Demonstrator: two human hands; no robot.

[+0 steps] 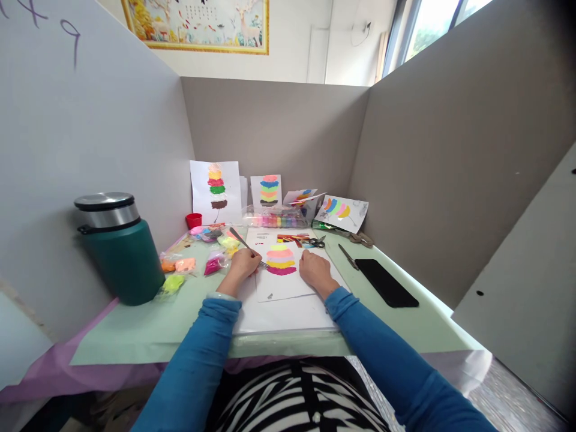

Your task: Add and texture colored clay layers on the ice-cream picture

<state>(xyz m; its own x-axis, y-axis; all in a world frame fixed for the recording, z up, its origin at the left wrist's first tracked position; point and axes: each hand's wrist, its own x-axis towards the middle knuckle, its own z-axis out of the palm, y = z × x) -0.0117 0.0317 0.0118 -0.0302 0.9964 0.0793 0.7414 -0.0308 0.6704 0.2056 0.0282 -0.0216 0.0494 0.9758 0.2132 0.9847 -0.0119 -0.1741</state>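
On the white paper sheet [283,290] is a stack of several curved clay bands [281,259], pale yellow and pink above, deeper yellow and magenta at the bottom. My left hand [245,263] is closed around a metal fork [240,238]. Its handle slants up to the left, and its tines touch the left end of the lower bands. To the right of the bands my right hand [315,271] rests on the sheet with its fingers curled in. Nothing shows in it, though its palm side is hidden.
Bagged clay [215,261] lies left, beside a green flask [123,258]. Scissors [317,242], a knife [348,257] and a black phone [386,282] lie right. Behind stand a clear clay box [279,218] and picture cards [216,192]. Grey partitions [274,132] enclose the table.
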